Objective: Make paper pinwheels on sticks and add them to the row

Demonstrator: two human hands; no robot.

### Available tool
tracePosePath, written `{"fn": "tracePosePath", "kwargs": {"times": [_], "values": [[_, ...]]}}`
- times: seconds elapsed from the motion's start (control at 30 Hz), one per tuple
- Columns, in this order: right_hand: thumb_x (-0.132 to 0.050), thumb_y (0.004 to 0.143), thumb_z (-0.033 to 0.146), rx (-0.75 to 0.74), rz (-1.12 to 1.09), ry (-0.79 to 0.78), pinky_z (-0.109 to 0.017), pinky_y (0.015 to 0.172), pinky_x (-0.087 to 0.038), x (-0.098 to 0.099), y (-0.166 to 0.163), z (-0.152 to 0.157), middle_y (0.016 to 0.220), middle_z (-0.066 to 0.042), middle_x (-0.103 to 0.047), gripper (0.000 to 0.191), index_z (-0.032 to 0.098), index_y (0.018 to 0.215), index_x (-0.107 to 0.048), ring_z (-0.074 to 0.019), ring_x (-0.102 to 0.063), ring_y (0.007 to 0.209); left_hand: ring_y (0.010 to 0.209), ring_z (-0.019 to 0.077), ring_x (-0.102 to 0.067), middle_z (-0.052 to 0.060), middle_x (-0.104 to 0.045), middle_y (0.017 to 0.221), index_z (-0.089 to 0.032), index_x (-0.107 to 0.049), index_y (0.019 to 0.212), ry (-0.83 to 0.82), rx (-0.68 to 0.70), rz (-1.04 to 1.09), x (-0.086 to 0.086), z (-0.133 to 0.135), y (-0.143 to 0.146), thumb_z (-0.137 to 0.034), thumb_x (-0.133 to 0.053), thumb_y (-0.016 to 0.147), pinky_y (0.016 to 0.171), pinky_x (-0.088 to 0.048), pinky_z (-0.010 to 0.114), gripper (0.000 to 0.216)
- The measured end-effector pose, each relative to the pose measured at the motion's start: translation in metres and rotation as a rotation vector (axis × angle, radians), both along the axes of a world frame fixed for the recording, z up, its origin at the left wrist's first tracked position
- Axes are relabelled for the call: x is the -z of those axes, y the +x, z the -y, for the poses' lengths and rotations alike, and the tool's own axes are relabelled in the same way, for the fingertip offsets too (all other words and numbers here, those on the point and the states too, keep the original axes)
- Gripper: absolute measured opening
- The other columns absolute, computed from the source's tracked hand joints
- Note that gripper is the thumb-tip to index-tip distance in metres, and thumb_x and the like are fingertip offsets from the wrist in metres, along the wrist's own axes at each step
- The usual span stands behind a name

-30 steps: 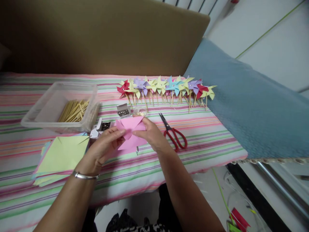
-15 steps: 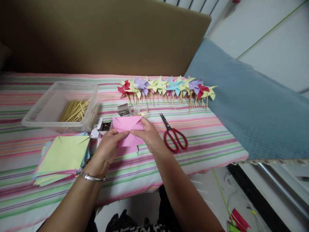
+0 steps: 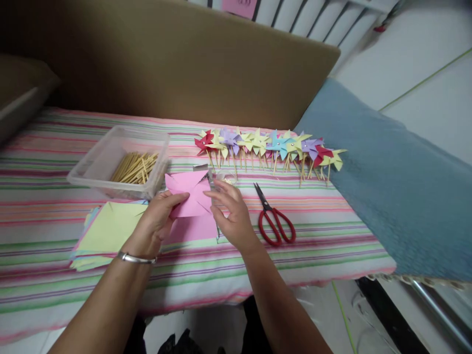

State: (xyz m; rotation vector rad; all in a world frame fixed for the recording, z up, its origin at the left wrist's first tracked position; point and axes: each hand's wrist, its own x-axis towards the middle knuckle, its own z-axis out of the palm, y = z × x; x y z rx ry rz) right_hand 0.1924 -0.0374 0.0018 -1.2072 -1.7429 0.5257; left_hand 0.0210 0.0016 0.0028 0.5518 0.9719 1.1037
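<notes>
My left hand (image 3: 160, 216) grips a pink paper square (image 3: 190, 199) by its left side, thumb on top. Slits run in from the corners of that square. Just off its right edge is my right hand (image 3: 234, 216), fingers apart and nothing seen in it. Beneath the square, another pink paper sheet (image 3: 197, 231) lies on the striped cloth. Behind it, a small open box (image 3: 201, 168) is partly covered by the paper, next to a small round clear container (image 3: 227, 176). Red-handled scissors (image 3: 275, 223) lie to the right of my right hand.
A stack of coloured paper squares (image 3: 110, 228) lies at left. Behind it stands a clear plastic tub (image 3: 86, 179) holding wooden sticks (image 3: 134, 167). Several paper pinwheels (image 3: 278, 143) line the back before a large brown board (image 3: 177, 69). The table's edge (image 3: 332, 280) runs along the front right.
My right hand has let go of the pink square and opened out to its right. My left hand keeps hold of it. The camera view has shifted, moving everything rightward in the picture.
</notes>
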Motion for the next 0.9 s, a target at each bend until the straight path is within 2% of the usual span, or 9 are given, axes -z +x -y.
{"fn": "tracePosePath", "kwargs": {"times": [0.2, 0.33, 0.5, 0.7, 0.9], "values": [[-0.048, 0.078, 0.005, -0.083, 0.157, 0.028, -0.049, 0.111, -0.025, 0.0053, -0.0022, 0.0007, 0.146, -0.002, -0.035, 0.042, 0.029, 0.105, -0.066, -0.0233, -0.026, 0.138, 0.044, 0.0048, -0.046, -0.004, -0.057, 0.049, -0.012, -0.064, 0.059, -0.029, -0.010, -0.014, 0.0021, -0.0030, -0.0066, -0.013, -0.080, 0.048, 0.044, -0.035, 0.016, 0.020], [-0.053, 0.077, 0.008, -0.079, 0.128, 0.023, -0.048, 0.110, -0.028, 0.0056, -0.0025, -0.0003, 0.144, -0.005, -0.039, 0.029, 0.026, 0.094, -0.069, -0.0237, -0.028, 0.137, 0.048, 0.0060, -0.049, -0.003, -0.060, 0.053, -0.011, -0.065, 0.061, -0.020, -0.004, -0.014, 0.0026, -0.0031, -0.0060, -0.012, -0.080, 0.048, 0.048, -0.038, 0.018, 0.020], [-0.064, 0.080, 0.023, -0.062, 0.063, -0.017, -0.046, 0.110, -0.026, 0.0012, -0.0020, -0.0019, 0.138, -0.006, -0.048, 0.007, 0.025, 0.081, -0.071, -0.0236, -0.033, 0.134, 0.048, 0.0075, -0.050, -0.003, -0.060, 0.051, -0.012, -0.065, 0.057, 0.007, 0.043, -0.019, -0.0024, 0.0008, -0.0015, -0.014, -0.081, 0.048, 0.051, -0.040, 0.020, 0.018], [-0.066, 0.078, 0.022, -0.080, 0.042, -0.106, -0.046, 0.111, -0.025, 0.0004, -0.0001, -0.0013, 0.139, -0.004, -0.046, 0.007, 0.026, 0.082, -0.071, -0.0232, -0.031, 0.136, 0.048, 0.0104, -0.054, -0.001, -0.061, 0.048, -0.013, -0.066, 0.057, 0.020, 0.034, -0.074, -0.0052, 0.0038, 0.0018, -0.015, -0.081, 0.049, 0.051, -0.043, 0.021, 0.017], [-0.062, 0.079, 0.021, -0.079, 0.058, -0.131, -0.046, 0.107, -0.031, 0.0032, -0.0007, 0.0002, 0.141, -0.006, -0.043, 0.010, 0.025, 0.084, -0.070, -0.0236, -0.031, 0.136, 0.050, 0.0108, -0.057, 0.002, -0.067, 0.056, -0.013, -0.068, 0.058, 0.022, 0.019, -0.058, -0.0019, 0.0008, -0.0011, -0.014, -0.082, 0.048, 0.051, -0.044, 0.020, 0.017]]}}
